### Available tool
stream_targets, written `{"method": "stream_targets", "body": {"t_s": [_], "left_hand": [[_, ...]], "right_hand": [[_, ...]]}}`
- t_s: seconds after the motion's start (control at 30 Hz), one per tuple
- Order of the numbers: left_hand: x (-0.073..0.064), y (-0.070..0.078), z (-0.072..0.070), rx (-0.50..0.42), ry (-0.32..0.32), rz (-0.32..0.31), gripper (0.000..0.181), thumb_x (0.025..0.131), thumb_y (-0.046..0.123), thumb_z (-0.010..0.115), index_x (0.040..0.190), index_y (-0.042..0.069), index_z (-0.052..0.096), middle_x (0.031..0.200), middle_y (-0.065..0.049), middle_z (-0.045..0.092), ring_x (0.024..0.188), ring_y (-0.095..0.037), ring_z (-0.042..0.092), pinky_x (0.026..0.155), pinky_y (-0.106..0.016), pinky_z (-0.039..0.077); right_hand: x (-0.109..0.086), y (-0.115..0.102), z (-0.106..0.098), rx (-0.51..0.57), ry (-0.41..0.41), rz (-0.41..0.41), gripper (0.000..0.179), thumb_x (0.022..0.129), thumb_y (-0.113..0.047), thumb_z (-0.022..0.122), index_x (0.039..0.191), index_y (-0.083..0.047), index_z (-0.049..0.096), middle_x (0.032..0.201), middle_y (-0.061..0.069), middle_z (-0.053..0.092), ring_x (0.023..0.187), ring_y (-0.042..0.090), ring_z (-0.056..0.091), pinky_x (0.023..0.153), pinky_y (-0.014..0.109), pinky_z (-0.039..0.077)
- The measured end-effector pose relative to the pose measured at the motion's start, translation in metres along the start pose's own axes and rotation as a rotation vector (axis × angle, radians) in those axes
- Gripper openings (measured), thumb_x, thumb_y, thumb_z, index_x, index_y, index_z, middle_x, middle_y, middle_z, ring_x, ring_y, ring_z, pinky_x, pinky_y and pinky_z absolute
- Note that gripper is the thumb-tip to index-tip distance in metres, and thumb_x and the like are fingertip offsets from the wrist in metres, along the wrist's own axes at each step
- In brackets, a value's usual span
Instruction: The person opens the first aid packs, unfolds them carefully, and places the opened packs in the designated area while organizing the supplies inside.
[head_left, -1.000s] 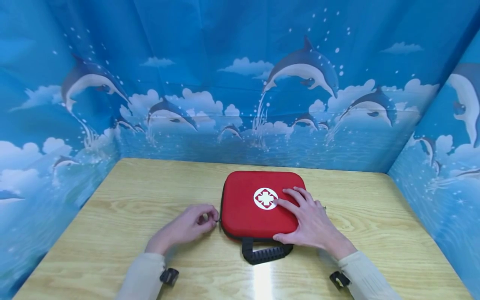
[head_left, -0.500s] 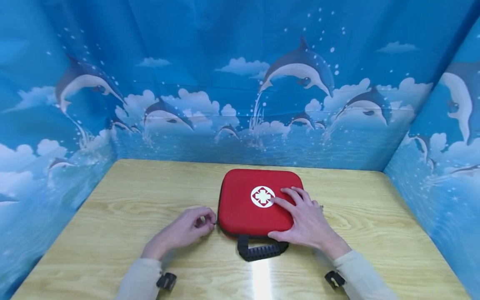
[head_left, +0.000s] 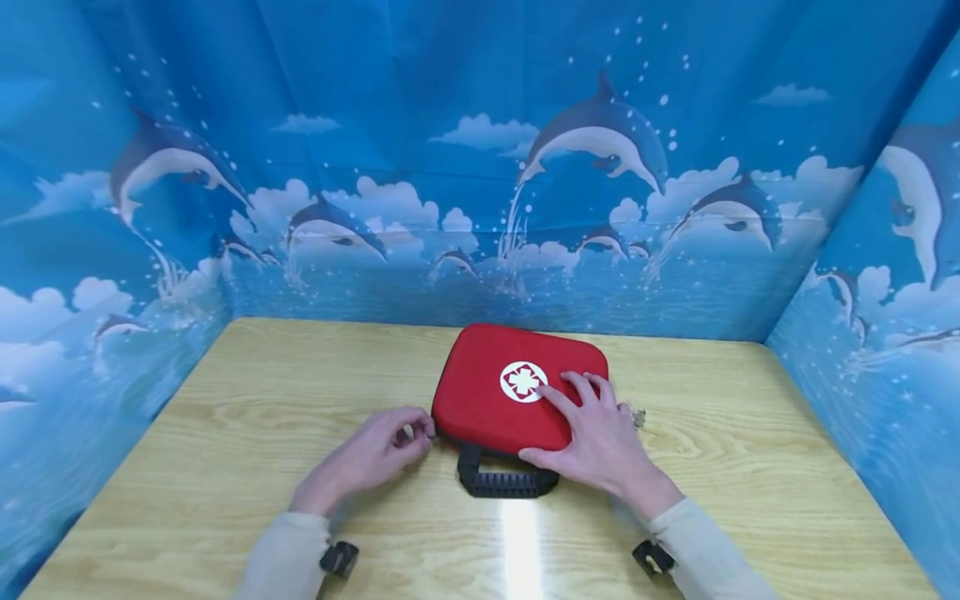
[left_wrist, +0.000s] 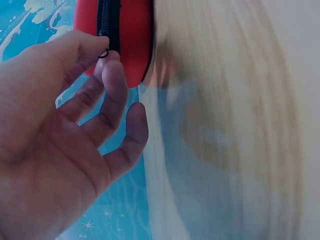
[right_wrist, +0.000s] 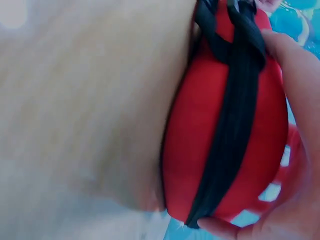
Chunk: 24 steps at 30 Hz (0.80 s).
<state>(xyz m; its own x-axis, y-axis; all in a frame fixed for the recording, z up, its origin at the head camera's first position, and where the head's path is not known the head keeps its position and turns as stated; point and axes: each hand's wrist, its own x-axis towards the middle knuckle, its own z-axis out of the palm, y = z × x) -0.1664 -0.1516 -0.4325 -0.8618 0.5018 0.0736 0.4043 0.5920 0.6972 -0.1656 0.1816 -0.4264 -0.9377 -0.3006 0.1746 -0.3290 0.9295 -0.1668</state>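
A red first-aid case (head_left: 480,392) with a white cross emblem lies on the table, its black ribbed handle (head_left: 504,485) towards me. At the case's left side, my left hand (head_left: 375,457) pinches the small zipper pull (left_wrist: 103,53) between thumb and index finger; the other fingers are loosely bent. The black zipper (left_wrist: 104,17) runs up from there, closed in the part that shows. My right hand (head_left: 606,437) holds the case's right part, fingers spread over the lid and thumb at the front edge. In the right wrist view, black zipper tape (right_wrist: 230,127) runs along the side.
The wood-grain table (head_left: 322,367) extends on both sides of the case. A blue dolphin-print curtain (head_left: 420,150) stands behind and beside it. Past my right hand is a small shiny thing (head_left: 637,417), too blurred to name.
The case has turned slightly clockwise, its handle shifting left and away from me. My right hand has moved left with it. The left hand still pinches the zipper pull, almost in place.
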Motion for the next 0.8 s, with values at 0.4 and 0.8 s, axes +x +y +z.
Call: {"method": "stream_targets", "body": {"t_s": [0.4, 0.8], "left_hand": [[0.003, -0.001, 0.004, -0.008, 0.038, 0.006, 0.011, 0.092, 0.008, 0.064, 0.099, 0.013, 0.069, 0.088, 0.008, 0.066, 0.075, -0.002, 0.057, 0.071, -0.021, 0.050], [0.004, -0.001, 0.007, -0.008, 0.040, -0.028, 0.009, 0.093, 0.010, 0.064, 0.099, 0.014, 0.068, 0.090, 0.008, 0.066, 0.078, -0.004, 0.059, 0.074, -0.021, 0.051]], "right_hand": [[0.026, 0.052, -0.014, 0.280, -0.057, -0.146, 0.076, 0.079, -0.062, 0.078, 0.146, -0.033, 0.056, 0.161, 0.006, 0.038, 0.146, 0.036, 0.033, 0.107, 0.067, 0.043], [0.073, 0.086, -0.012, 0.377, -0.216, -0.084, 0.078, 0.083, -0.059, 0.076, 0.150, -0.029, 0.051, 0.166, 0.012, 0.029, 0.150, 0.042, 0.029, 0.111, 0.069, 0.037]]}}
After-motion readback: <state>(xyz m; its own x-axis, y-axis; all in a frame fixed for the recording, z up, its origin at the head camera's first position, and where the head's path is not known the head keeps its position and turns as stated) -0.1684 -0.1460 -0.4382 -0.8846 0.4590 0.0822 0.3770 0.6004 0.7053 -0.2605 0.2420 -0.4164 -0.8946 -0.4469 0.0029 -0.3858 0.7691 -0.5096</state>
